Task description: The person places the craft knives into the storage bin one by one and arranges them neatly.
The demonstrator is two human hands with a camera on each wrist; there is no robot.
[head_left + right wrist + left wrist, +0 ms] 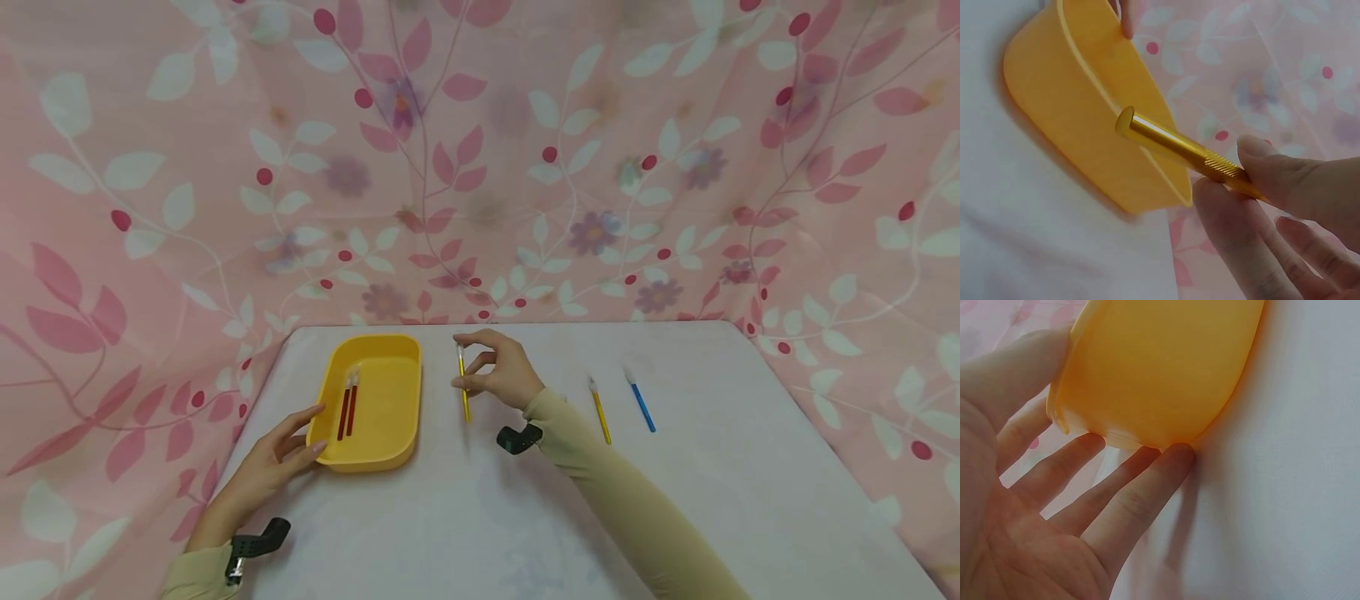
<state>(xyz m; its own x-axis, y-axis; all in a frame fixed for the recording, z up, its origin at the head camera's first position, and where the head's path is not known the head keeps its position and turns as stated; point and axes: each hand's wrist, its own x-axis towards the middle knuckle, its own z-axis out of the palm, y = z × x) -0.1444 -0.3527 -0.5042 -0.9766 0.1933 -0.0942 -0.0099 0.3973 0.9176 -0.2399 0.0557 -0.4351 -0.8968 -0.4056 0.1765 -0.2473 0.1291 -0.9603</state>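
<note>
My right hand (498, 371) pinches a gold-yellow craft knife (463, 385) between thumb and fingers, above the table just right of a yellow tray (405, 400). In the right wrist view, the knife's smooth gold handle (1166, 140) and knurled collar (1225, 169) show; its tip end is hidden by the hand. My left hand (273, 458) holds the tray at its near left corner, one digit over the rim and other fingertips (1179, 453) against the outer wall. Inside the tray, two red craft knives (348, 408) lie side by side.
Right of my right hand, a yellow craft knife (600, 410) and a blue craft knife (642, 404) lie on the white tabletop (465, 525). Pink floral cloth (480, 167) hangs behind and along both sides of the table.
</note>
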